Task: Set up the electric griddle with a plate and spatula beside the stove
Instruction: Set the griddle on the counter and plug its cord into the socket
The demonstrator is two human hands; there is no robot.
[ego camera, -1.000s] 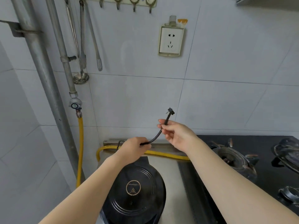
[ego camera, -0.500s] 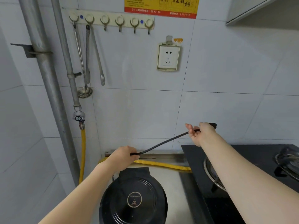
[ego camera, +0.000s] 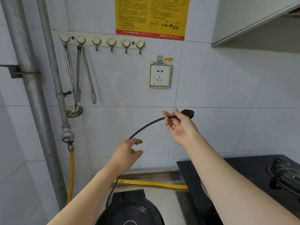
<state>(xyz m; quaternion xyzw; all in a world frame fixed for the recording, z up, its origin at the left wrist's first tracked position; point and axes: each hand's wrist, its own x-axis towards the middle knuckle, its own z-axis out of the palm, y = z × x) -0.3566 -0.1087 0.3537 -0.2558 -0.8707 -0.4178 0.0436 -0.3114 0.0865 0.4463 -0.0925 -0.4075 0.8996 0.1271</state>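
Note:
The black round electric griddle [ego camera: 131, 210] sits lid shut on the steel counter at the bottom, left of the black stove [ego camera: 243, 172]. Its black power cord [ego camera: 146, 127] arcs up from behind my left hand to my right hand [ego camera: 180, 127], which pinches the cord just behind the black plug [ego camera: 188, 113], with the other fingers spread. My left hand [ego camera: 128, 153] hovers below the cord, fingers apart, holding nothing. A white wall socket [ego camera: 159, 76] is above the plug. A slotted metal spatula [ego camera: 90, 78] hangs from the hook rail.
A ladle [ego camera: 74, 109] and tongs hang beside the spatula. Grey pipes [ego camera: 30, 88] with a gas valve [ego camera: 66, 138] and a yellow hose [ego camera: 71, 174] stand at left. The hose also runs along the counter's back. A range hood [ego camera: 259, 21] juts out top right.
My right hand has lifted the plug higher, toward the socket, and the cord now curves upward. My left hand has let go of the cord and opened. The view has tilted up.

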